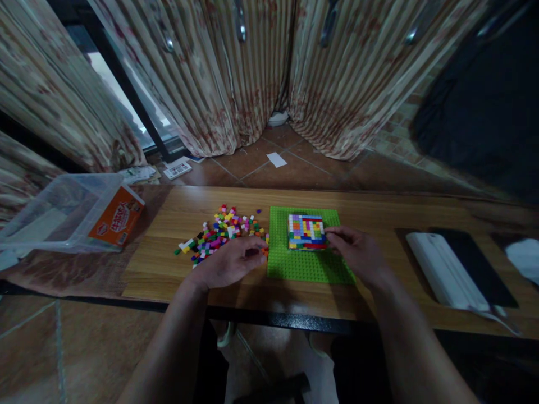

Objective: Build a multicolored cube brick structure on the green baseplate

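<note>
A low, square structure of multicoloured toy bricks point(306, 231) stands on a green baseplate point(309, 270). My right hand point(353, 247) is at its right side, thumb and forefinger pinched together against the edge; whatever is between them is too small to make out. On the left, my left hand point(233, 261) hovers low between the loose brick pile point(219, 230) and the baseplate's left edge. Its fingers are curled in, with a small orange brick point(265, 252) at the fingertips. Part of the pile is hidden behind this hand.
A clear plastic bin point(63, 213) with an orange label sits at the table's left end. To the right lie a white device with a cable point(446, 272) and a dark flat panel point(475, 264). The wooden table point(160, 264) has a dark front edge; curtains point(236, 84) hang behind.
</note>
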